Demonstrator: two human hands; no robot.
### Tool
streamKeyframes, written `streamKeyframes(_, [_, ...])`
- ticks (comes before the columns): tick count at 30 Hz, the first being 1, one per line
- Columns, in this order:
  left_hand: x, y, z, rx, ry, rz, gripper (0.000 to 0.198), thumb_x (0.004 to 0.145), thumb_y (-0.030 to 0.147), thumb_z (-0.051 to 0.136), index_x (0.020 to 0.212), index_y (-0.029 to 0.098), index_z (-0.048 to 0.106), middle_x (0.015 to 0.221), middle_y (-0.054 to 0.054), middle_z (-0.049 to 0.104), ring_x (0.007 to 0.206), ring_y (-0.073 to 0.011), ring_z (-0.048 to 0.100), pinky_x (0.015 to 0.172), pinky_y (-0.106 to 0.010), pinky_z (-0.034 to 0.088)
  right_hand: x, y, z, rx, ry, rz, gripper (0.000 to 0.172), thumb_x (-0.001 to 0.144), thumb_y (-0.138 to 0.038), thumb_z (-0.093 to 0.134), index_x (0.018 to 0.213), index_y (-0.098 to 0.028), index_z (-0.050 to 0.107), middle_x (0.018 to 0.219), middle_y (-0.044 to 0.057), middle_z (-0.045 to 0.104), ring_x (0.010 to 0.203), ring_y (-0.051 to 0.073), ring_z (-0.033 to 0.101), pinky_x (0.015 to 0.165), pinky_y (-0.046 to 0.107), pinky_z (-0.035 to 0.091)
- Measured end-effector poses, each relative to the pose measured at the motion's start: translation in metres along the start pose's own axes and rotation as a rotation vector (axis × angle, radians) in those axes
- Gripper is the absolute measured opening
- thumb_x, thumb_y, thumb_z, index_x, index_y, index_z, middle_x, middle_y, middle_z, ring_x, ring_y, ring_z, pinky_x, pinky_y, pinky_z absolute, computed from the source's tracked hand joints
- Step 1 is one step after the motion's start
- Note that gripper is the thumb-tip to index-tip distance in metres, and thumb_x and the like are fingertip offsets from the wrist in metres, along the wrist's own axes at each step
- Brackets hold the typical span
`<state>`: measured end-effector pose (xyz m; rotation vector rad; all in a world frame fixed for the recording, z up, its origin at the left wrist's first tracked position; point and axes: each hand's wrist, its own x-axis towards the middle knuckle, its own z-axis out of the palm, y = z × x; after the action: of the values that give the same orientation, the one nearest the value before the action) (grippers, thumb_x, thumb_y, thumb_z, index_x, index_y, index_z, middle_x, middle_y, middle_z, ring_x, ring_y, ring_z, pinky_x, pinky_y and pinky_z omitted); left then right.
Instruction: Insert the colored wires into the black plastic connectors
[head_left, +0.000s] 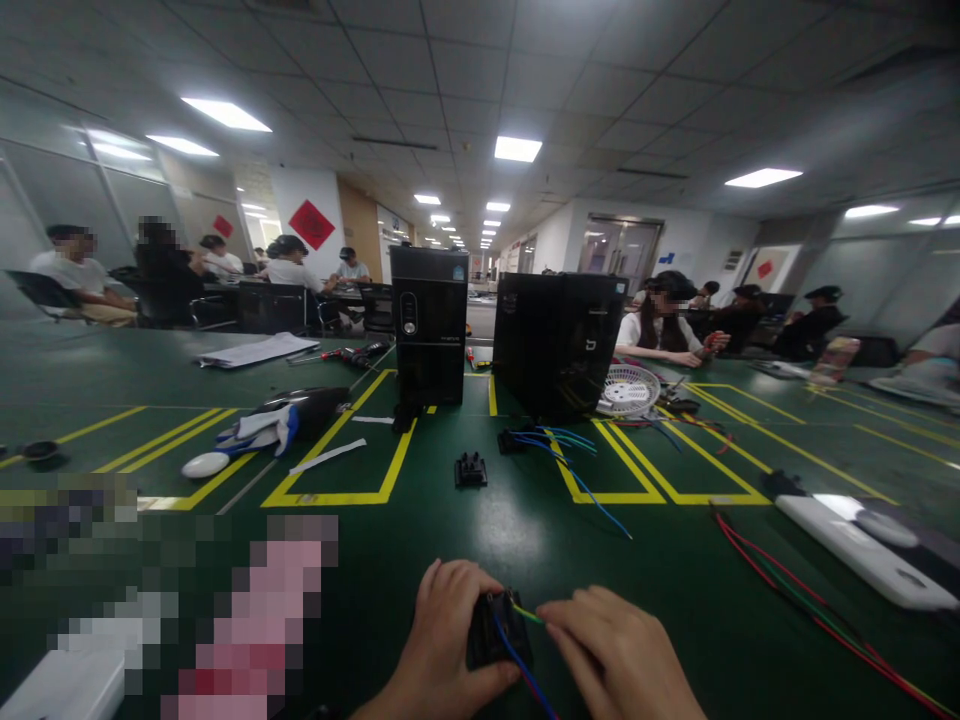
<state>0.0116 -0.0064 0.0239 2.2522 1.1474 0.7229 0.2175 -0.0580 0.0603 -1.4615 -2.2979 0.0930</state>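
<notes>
At the bottom edge of the green table (525, 530), my left hand (439, 640) is closed around a small black connector block (496, 632). My right hand (611, 655) pinches a thin green-yellow wire (527, 614) that runs into the block. A blue wire (525, 675) hangs from the block toward me. The two hands nearly touch over the block.
Ahead lie another small black block (470, 469), a plug with blue wires (555, 445), two black computer towers (429, 325) (559, 343), a small white fan (628, 390), gloves (259, 428), and red and green wires (795, 590) beside a white strip (862, 550). People sit at tables behind.
</notes>
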Motion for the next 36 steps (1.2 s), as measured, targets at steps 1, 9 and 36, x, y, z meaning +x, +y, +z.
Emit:
streamKeyframes(1, [0.0,0.0,0.0,-0.001,-0.002,0.002,0.045,0.061,0.03,0.079,0.099,0.02,0.058,0.103,-0.007,0.061,0.107,-0.0325,0.051,0.103,-0.057,0.024,0.0,0.0,0.003,-0.001,0.032,-0.026,0.026,0.089,-0.013,0.045,0.099,-0.024,0.067,0.075,0.002,0.067,0.068,0.019,0.06,0.059,0.027,0.038])
streamKeyframes(9, [0.0,0.003,-0.003,-0.018,-0.006,0.005,0.042,0.065,0.037,0.077,0.098,0.02,0.058,0.102,-0.007,0.062,0.106,-0.0323,0.052,0.101,-0.058,0.025,0.004,-0.002,-0.006,-0.038,-0.186,-0.183,0.021,0.09,-0.015,0.05,0.096,-0.025,0.067,0.075,0.0,0.067,0.065,0.016,0.059,0.056,0.027,0.035])
streamKeyframes(36, [-0.001,0.005,-0.004,-0.032,0.006,0.017,0.041,0.065,0.04,0.075,0.099,0.023,0.059,0.101,-0.006,0.062,0.105,-0.0319,0.052,0.101,-0.058,0.027,0.004,0.0,-0.016,0.033,-0.184,-0.102,0.026,0.088,-0.012,0.049,0.101,-0.028,0.066,0.082,-0.001,0.069,0.073,0.016,0.062,0.064,0.025,0.04])
